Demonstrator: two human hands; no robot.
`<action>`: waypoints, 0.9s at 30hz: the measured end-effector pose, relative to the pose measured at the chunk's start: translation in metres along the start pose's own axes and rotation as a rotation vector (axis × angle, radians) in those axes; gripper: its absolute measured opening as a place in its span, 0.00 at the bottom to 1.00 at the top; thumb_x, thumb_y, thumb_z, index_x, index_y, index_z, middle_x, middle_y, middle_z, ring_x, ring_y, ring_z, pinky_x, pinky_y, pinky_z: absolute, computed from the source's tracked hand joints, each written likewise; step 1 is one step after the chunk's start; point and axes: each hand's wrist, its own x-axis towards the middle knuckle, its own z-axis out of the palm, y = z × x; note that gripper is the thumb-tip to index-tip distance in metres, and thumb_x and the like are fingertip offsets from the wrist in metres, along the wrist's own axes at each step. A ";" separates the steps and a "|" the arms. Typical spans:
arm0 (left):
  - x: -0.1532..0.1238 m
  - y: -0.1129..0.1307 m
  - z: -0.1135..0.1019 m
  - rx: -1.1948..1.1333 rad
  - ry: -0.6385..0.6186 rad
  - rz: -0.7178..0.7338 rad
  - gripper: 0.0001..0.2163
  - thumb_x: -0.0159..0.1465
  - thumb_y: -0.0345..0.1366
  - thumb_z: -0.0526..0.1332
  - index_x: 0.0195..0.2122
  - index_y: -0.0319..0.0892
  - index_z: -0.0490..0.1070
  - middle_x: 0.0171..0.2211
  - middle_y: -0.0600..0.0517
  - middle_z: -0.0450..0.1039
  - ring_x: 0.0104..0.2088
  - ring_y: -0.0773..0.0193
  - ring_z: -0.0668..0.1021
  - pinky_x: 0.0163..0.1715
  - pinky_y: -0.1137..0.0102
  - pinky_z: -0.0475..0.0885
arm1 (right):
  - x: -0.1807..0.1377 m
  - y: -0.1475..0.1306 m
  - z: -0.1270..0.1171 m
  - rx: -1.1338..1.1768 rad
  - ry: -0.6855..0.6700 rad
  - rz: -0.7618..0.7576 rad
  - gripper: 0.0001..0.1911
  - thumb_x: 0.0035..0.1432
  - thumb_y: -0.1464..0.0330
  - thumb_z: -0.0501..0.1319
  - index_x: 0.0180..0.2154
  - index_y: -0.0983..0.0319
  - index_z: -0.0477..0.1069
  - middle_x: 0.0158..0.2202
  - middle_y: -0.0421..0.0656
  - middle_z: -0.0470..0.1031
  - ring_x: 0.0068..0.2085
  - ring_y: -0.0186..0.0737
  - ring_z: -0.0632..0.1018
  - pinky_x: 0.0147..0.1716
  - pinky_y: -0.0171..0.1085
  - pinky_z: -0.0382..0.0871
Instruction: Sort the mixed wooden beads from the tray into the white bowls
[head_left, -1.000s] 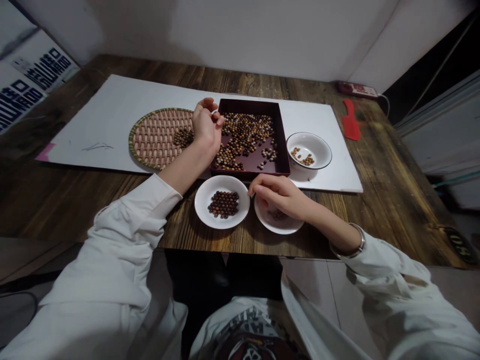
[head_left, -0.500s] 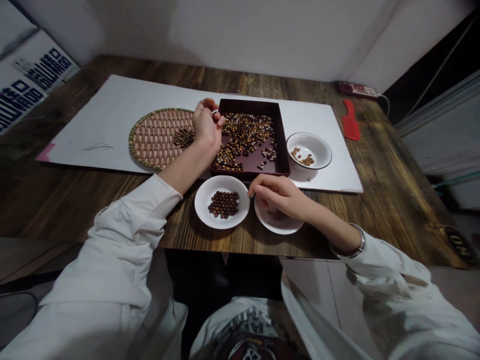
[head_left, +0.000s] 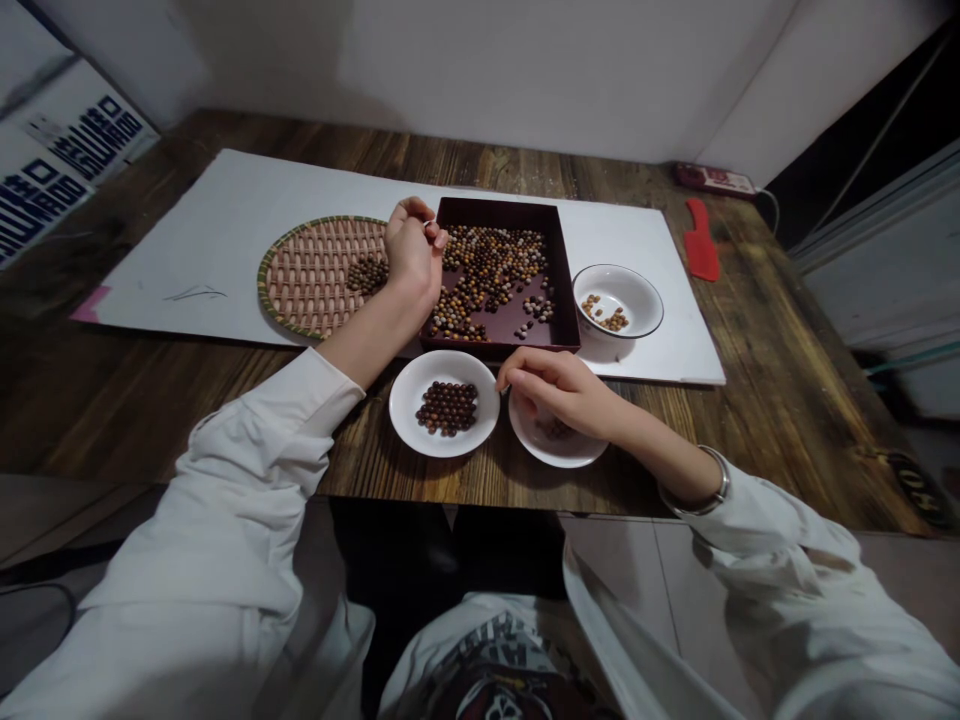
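**Bead sorting station, two hands at work**

- Left hand (head_left: 412, 255): fingers curled shut, resting at the left rim of the maroon box (head_left: 499, 205), between it and the woven tray (head_left: 315, 275). Whether it holds a bead cannot be told.
- Right hand (head_left: 559, 390): fingertips pinched together over the near right dish (head_left: 559, 455), contents mostly hidden.
- Mixed beads (head_left: 491, 265): loose in the box.
- Small pile (head_left: 367, 273): on the tray, just beside the left hand.
- Dark beads (head_left: 448, 408): in the near left dish (head_left: 409, 400).
- Tan beads (head_left: 606, 315): in the bowl (head_left: 634, 290), right of the box.
- White sheet (head_left: 225, 220): under the tray, box and bowl, on the table (head_left: 150, 390).
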 end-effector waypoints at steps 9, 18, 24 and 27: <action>-0.005 0.001 0.003 -0.032 0.031 0.058 0.06 0.62 0.34 0.58 0.35 0.55 0.69 0.22 0.53 0.68 0.35 0.64 0.74 0.28 0.69 0.60 | -0.001 0.000 0.000 -0.006 0.001 0.006 0.17 0.71 0.59 0.53 0.40 0.63 0.73 0.23 0.36 0.69 0.23 0.30 0.68 0.25 0.31 0.59; -0.004 0.002 0.001 -0.055 -0.055 -0.129 0.08 0.63 0.46 0.58 0.42 0.58 0.72 0.22 0.51 0.70 0.38 0.61 0.75 0.26 0.67 0.59 | -0.001 0.001 0.000 0.017 -0.005 0.025 0.17 0.70 0.58 0.54 0.40 0.63 0.72 0.22 0.35 0.68 0.22 0.30 0.67 0.24 0.30 0.59; 0.000 0.000 0.001 0.041 -0.004 0.043 0.07 0.59 0.42 0.61 0.39 0.57 0.71 0.23 0.52 0.71 0.42 0.62 0.75 0.29 0.67 0.62 | -0.001 0.000 0.000 0.008 -0.002 0.012 0.16 0.70 0.59 0.54 0.40 0.63 0.73 0.23 0.36 0.69 0.22 0.29 0.68 0.24 0.30 0.59; 0.000 0.000 0.001 0.073 -0.002 0.121 0.05 0.57 0.40 0.63 0.35 0.57 0.72 0.23 0.53 0.71 0.44 0.61 0.75 0.30 0.67 0.63 | -0.001 -0.001 0.000 0.004 0.004 0.004 0.16 0.70 0.59 0.54 0.39 0.64 0.73 0.23 0.36 0.69 0.22 0.29 0.68 0.25 0.30 0.60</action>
